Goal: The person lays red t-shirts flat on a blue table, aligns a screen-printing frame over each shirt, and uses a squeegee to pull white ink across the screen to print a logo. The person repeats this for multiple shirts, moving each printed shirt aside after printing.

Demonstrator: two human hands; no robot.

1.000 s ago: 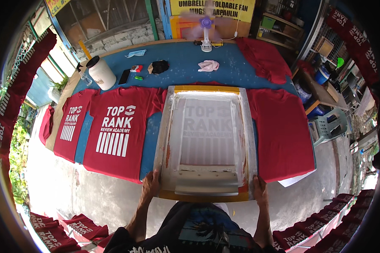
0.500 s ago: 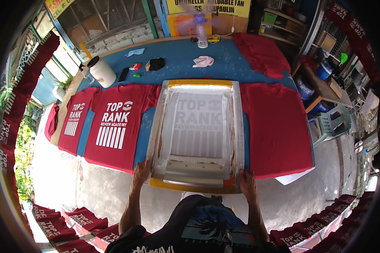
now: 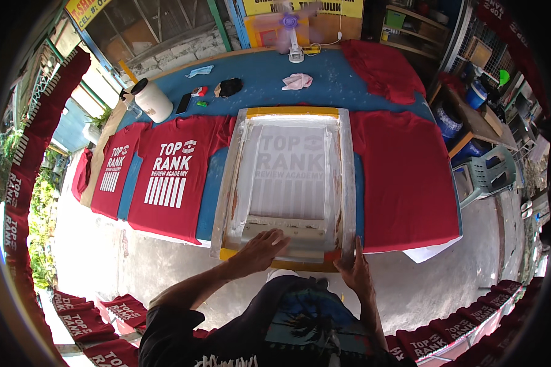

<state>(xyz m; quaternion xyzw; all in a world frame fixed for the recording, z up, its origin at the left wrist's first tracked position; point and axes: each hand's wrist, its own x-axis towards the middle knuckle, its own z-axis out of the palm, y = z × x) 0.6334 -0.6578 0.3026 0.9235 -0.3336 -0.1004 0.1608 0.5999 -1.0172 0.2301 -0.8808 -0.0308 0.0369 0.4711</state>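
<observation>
A screen printing frame (image 3: 345,177) with silver side rails and yellow ends lies on the table in front of me, its pale mesh (image 3: 288,196) showing a letter-and-stripe design. Inside its near end rests a wide metal squeegee (image 3: 303,243). My left hand (image 3: 260,249) reaches over the near rail with fingers stretched across the squeegee's left part; whether they press on it I cannot tell. At the near right corner, my right hand (image 3: 354,267) grips the frame. Most of what lies beneath the frame is hidden.
Printed red T-shirts (image 3: 174,171) lie to the left, a plain red T-shirt (image 3: 404,177) to the right. Farther back on the blue table (image 3: 257,76) are a white jar (image 3: 153,102), a phone (image 3: 183,104), a pinkish cloth (image 3: 297,81) and a spinning fan (image 3: 292,37).
My left hand has let go of the frame's left side and moved right, over the squeegee. My right hand stays at the near right corner. The view has shifted slightly.
</observation>
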